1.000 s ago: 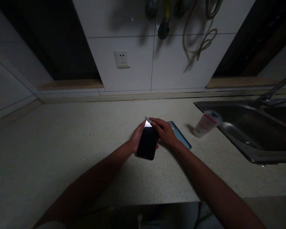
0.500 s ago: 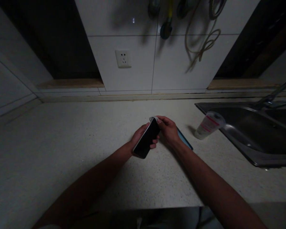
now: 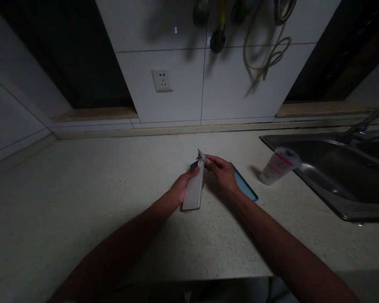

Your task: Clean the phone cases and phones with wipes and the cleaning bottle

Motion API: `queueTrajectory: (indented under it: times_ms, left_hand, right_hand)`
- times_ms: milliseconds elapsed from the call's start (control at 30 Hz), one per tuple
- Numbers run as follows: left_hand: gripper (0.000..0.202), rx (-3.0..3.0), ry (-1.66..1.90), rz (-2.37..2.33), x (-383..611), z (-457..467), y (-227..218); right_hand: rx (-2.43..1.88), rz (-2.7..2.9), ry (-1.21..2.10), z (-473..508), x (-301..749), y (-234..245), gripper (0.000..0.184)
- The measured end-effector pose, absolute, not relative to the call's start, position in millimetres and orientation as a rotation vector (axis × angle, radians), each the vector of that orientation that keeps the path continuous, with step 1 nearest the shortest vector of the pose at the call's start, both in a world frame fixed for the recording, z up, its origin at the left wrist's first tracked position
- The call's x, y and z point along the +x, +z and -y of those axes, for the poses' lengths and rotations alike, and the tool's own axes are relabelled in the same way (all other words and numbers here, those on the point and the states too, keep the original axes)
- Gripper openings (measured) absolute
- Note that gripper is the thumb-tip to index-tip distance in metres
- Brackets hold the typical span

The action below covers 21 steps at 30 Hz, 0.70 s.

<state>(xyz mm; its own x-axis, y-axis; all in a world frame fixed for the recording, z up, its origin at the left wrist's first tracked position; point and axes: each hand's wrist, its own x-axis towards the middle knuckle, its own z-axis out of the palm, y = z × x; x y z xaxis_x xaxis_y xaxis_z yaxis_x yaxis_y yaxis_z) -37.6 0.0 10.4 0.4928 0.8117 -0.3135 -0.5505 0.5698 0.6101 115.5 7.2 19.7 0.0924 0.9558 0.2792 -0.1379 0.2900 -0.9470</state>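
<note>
A smartphone is held tilted above the counter, its pale back towards me and a dark camera patch near the top. My left hand grips it by the left edge, thumb across the back. At its upper end my right hand pinches a crumpled whitish wipe or tissue against the phone's top edge. Behind my right wrist a blue phone case lies on the counter, partly hidden by the forearm.
A clear plastic cup with red print stands on the pale counter, left of a steel sink. A wall socket, pipe valves and a looped cord are on the tiled wall. The counter's front edge is close to me.
The phone has been turned over, from its black screen to its pale back. The wipe now sticks up at the top edge, still in my right fingers.
</note>
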Motion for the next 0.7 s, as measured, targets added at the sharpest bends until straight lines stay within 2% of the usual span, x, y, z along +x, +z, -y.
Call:
queueTrajectory:
  times_ms: [200, 400, 700]
  left_hand:
    - [0.024, 0.277, 0.838, -0.587, -35.4, 1.6, 24.5]
    - [0.044, 0.170, 0.907, -0.656, -33.4, 1.1, 32.5]
    - [0.066, 0.134, 0.850, -0.569, -33.2, 3.3, 35.7]
  right_hand:
    - [-1.042, 1.508, 0.726, 1.8, 120.2, 18.8, 0.028]
    - [-0.944, 2.019, 0.290, 1.6, 126.6, 20.9, 0.030]
    - [-0.628, 2.371, 0.195, 18.7, 116.6, 32.9, 0.029]
